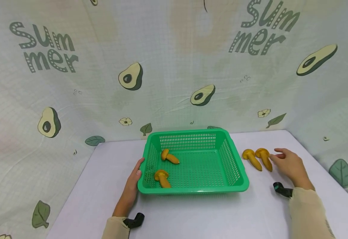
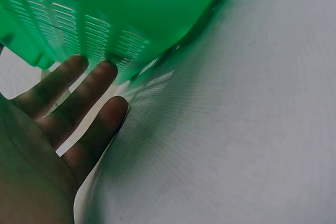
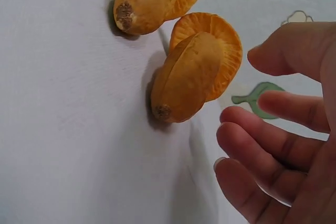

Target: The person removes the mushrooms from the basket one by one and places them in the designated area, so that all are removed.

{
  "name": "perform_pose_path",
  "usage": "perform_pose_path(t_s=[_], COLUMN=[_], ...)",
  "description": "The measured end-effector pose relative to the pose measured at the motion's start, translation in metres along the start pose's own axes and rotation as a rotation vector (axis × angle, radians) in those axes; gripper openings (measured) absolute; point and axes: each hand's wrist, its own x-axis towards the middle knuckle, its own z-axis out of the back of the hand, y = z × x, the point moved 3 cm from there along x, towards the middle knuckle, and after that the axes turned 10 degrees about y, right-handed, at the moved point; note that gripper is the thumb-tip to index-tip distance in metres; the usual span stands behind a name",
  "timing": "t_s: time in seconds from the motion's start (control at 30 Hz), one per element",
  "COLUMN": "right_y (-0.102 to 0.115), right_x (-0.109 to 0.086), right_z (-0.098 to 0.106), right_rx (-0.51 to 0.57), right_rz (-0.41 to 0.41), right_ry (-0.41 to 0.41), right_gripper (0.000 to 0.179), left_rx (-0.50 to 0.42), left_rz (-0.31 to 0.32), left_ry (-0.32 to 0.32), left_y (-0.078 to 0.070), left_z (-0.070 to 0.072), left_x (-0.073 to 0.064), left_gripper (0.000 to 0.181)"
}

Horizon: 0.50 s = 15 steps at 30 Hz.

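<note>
A green plastic basket (image 1: 191, 190) stands on the table, with two orange-brown mushrooms inside toward its left: one mushroom (image 1: 170, 157) farther back, another mushroom (image 1: 163, 179) nearer the front. My left hand (image 1: 131, 186) is at the basket's left side; in the left wrist view its fingers (image 2: 79, 108) extend nearly straight against the slotted wall. Right of the basket lie two more mushrooms side by side, a left mushroom (image 1: 252, 160) and a right mushroom (image 1: 264, 159). Beside the latter, my right hand (image 1: 290, 167) has its fingers spread, with a small gap to that mushroom (image 3: 189, 77) in the right wrist view.
A white cloth covers the table (image 1: 197, 219). Behind and at both sides hangs a pale curtain (image 1: 168, 83) printed with avocados, leaves and lettering. Black wrist devices sit at both sleeves.
</note>
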Motion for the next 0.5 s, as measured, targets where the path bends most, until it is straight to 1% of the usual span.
perform_pose_path(t_s=[0.1,0.23,0.33,0.5], right_y=[0.003,0.007,0.011,0.020], right_x=[-0.002,-0.002,-0.002,-0.004], right_z=[0.003,0.004,0.003,0.001], right_rx=[0.012,0.048,0.093,0.159], right_rz=[0.028,0.036,0.033,0.061], right_ry=[-0.044,-0.087,-0.093,-0.082], right_gripper=[0.064,0.060,0.060,0.060], left_rx=[-0.002,0.004,0.008,0.014], left_rz=[0.005,-0.002,-0.008,-0.015], left_ry=[0.003,0.007,0.006,0.007], left_y=[0.000,-0.002,-0.001,0.000], left_z=[0.000,0.000,0.000,0.000], left_x=[0.000,0.001,0.001,0.000], left_gripper=[0.052,0.052,0.051,0.051])
